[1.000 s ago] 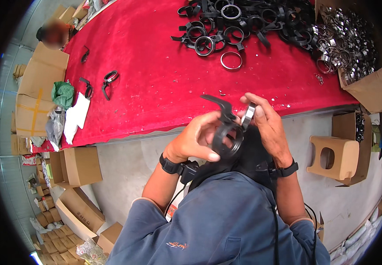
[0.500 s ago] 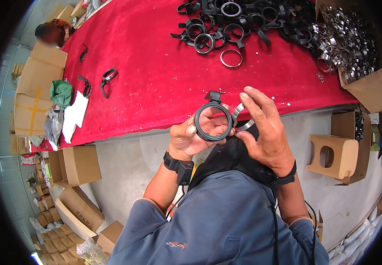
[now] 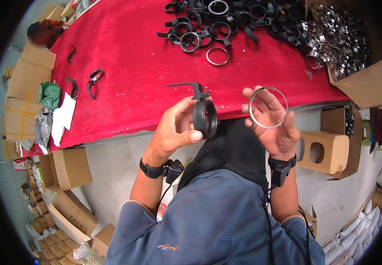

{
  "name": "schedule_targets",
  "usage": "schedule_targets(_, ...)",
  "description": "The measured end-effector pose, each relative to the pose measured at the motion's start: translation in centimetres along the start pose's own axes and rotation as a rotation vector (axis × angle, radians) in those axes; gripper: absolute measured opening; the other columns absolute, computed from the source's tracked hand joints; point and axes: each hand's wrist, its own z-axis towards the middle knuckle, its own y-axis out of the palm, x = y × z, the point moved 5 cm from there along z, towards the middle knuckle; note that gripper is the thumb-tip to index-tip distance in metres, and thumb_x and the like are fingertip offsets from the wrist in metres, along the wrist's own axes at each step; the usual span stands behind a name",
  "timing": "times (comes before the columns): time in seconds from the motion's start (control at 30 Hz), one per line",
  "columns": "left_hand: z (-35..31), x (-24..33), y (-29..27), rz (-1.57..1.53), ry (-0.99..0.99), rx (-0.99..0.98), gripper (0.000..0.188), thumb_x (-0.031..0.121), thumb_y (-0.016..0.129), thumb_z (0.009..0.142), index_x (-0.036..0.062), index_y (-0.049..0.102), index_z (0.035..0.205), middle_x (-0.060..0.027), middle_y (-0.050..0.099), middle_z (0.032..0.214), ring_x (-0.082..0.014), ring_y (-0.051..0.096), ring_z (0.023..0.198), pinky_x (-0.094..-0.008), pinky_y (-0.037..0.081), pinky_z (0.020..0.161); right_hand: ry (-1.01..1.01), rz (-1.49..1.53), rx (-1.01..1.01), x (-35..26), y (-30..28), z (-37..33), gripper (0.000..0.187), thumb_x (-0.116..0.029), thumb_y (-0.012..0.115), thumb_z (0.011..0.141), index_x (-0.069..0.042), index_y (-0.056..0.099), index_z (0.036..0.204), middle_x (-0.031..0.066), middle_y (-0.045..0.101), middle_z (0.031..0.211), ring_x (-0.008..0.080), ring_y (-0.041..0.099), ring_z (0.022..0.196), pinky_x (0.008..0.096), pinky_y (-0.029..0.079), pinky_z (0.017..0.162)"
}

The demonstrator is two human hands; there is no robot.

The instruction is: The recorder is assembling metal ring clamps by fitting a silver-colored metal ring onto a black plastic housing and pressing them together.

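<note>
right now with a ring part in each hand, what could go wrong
The metal ring could slip from the right hand, whose fingers look spread rather than tightly closed. The black ring piece in the left hand has a long arm sticking out, which might catch the red cloth if lowered.

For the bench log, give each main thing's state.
Black plastic-looking ring with bent arm: in left hand, arm uppermost.
Thin silvery metal ring: held in right hand, apart from black ring.
Brown cardboard box, table's right: open, heaped with silvery metal rings.
Green bag-like bundle: crumpled.
Red cloth: spread, littered with bits.
</note>
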Motion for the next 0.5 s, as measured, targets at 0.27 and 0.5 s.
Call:
schedule_targets(0.27,-0.3,-0.1,1.2,0.093,-0.005,0.031,0.098,0.050,0.089,0.083,-0.0073,0.052,0.153,-0.0102,0.066,0.124,-0.0196,0.065,0.112,-0.0346,0.053,0.099,0.135,0.499,-0.125,0.7,-0.1,0.2,0.095,-0.061,0.065,0.104,-0.002,0.029,0.170,0.0312,0.041,0.166,0.0441,0.052,0.146,0.0488,0.055,0.106)
schedule_targets(0.5,0.1,-0.5,0.7,-0.015,0.048,-0.026,0.086,0.020,0.089,0.089,-0.0078,0.043,0.156,-0.0184,0.058,0.145,-0.0229,0.062,0.130,-0.0390,0.054,0.109,0.031,-0.113,0.014,0.1,1.9,0.0,0.088,-0.035,0.080,0.097,-0.008,0.034,0.167,0.0293,0.040,0.165,0.0461,0.045,0.152,0.0549,0.054,0.113)
